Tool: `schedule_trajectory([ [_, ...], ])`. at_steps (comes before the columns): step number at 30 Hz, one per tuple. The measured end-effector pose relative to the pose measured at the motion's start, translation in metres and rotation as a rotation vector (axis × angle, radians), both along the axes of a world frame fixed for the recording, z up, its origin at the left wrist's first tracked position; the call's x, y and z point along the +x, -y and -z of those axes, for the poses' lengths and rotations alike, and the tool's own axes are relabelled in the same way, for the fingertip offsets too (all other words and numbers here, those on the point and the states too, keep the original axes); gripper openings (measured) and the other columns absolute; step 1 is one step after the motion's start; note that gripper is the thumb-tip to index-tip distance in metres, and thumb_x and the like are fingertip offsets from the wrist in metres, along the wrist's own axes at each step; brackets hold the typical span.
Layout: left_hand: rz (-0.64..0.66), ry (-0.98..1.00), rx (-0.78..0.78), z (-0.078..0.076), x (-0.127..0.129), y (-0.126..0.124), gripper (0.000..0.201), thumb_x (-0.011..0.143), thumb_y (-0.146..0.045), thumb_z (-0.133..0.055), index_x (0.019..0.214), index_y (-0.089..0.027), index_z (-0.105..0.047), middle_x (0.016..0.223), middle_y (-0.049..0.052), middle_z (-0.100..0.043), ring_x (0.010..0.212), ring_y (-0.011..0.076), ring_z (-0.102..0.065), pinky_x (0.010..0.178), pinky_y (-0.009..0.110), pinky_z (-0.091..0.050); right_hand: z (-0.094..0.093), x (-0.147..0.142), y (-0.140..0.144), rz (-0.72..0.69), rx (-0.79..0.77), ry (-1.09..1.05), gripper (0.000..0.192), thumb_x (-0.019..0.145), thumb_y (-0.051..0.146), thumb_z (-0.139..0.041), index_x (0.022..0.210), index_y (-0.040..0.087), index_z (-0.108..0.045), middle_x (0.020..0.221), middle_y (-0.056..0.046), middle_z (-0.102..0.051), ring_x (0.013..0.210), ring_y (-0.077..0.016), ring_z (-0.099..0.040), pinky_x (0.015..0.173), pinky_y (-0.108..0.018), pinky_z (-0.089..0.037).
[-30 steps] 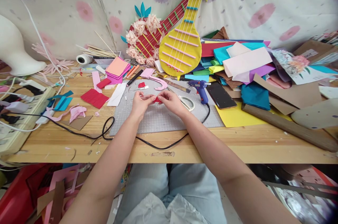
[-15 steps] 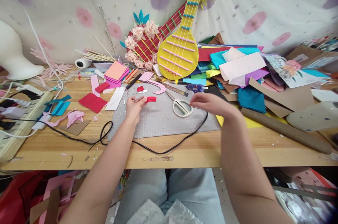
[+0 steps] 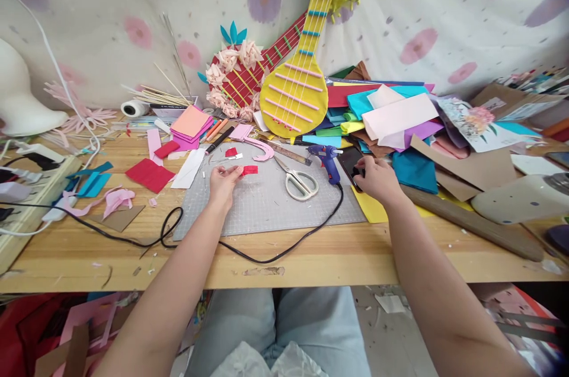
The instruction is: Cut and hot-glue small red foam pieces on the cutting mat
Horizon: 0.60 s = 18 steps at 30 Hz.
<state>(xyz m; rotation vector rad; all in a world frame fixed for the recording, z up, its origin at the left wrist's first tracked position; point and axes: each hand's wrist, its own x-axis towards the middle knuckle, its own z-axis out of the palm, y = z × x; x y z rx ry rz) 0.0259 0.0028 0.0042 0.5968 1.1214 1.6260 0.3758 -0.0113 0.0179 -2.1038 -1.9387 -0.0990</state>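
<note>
Red paper scrap point(image 3: 249, 169) pinched by left hand point(image 3: 223, 182); right hand point(image 3: 376, 178) curled on black phone point(image 3: 351, 160).

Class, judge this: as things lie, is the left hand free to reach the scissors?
Probably yes: the left hand pinches only a small red piece, and bare mat lies between it and the scissors.

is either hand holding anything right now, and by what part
The left hand pinches a small red paper piece by its left edge. The right hand rests on the black phone at its near end; a closed grip cannot be told.
</note>
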Motion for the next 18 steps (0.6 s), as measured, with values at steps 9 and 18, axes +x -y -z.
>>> schedule_trajectory([
  [9, 0.039, -0.026, -0.035, -0.006, 0.003, 0.005, 0.05, 0.048, -0.007, -0.072, 0.073, -0.021, -0.031, 0.063, -0.006, -0.061, 0.057, 0.0091, -0.06, 0.063, 0.025, -0.049, -0.053, -0.072, 0.031, -0.479, -0.491, -0.424, 0.019, 0.074, 0.038, -0.05, 0.08, 0.021, -0.056, 0.075, 0.0, -0.062, 0.069, -0.0142, -0.056, 0.06, -0.025, -0.041],
  [18, 0.164, -0.098, 0.036, 0.002, 0.003, 0.007, 0.05, 0.047, -0.014, -0.073, 0.071, -0.02, -0.03, 0.057, -0.007, -0.059, 0.054, 0.01, -0.059, 0.06, 0.025, -0.047, -0.008, -0.197, -0.006, -0.613, -0.138, -0.836, 0.04, 0.069, 0.03, -0.063, 0.105, 0.018, -0.05, 0.113, -0.01, -0.057, 0.1, -0.0177, -0.055, 0.084, -0.033, -0.044],
])
